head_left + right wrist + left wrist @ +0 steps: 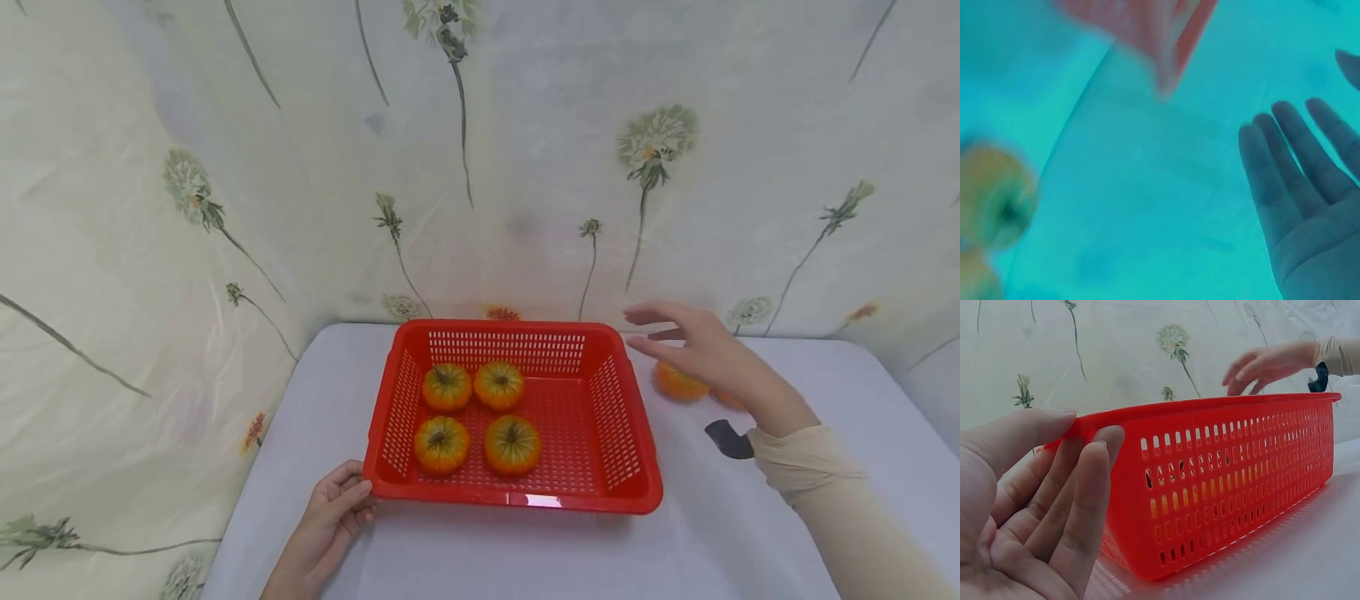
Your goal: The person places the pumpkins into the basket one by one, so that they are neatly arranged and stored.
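Observation:
A red perforated plastic basket [487, 495] stands on the table with several small orange-green pumpkins [441, 447] grouped toward its left side. My left hand [330, 512] pinches the basket's near left corner; in the left wrist view the thumb lies on the rim [1166, 406] and the fingers curl up under it. Just beyond the basket's right side, my right hand [701, 350] is raised in the air with fingers extended and nothing in its grasp. Below and behind it, two more pumpkins [677, 385] sit on the table, one partly hidden by the wrist.
The table [757, 533] has a white cover. A curtain or sheet [517, 158] printed with dandelions hangs close behind the table and along its left side. A black strap piece [729, 440] sits at the right wrist beside the beige sleeve [817, 475].

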